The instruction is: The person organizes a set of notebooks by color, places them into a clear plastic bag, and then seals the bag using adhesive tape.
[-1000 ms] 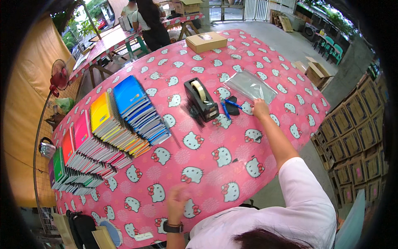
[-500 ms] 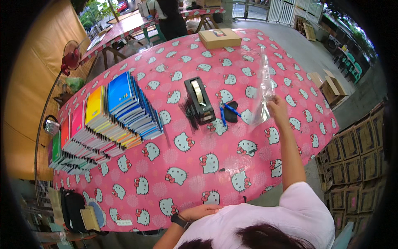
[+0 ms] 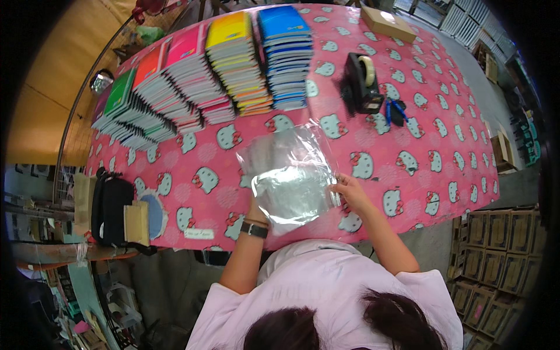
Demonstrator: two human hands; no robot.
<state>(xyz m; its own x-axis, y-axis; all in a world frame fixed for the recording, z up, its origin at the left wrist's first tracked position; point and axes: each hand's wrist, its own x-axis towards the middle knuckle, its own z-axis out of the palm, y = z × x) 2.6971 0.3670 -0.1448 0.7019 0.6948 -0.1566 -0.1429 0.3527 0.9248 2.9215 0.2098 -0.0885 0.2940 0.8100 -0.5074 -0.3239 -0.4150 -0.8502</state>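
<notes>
Clear plastic [image 3: 297, 189] brought nearer, glossy, rectangular

Plastic film [image 3: 291, 192]: was clear, silvery
Counter [image 3: 207, 153]: was pink, with a white-and-red cat print
Notebooks [image 3: 228, 30]: were purple, green, red, pink, yellow, blue

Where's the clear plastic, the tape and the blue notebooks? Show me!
Clear plastic [image 3: 296, 186]: head view, its shiny middle.
Tape [image 3: 367, 70]: head view, outside of the roll.
Blue notebooks [image 3: 287, 63]: head view, side of the stack.
</notes>
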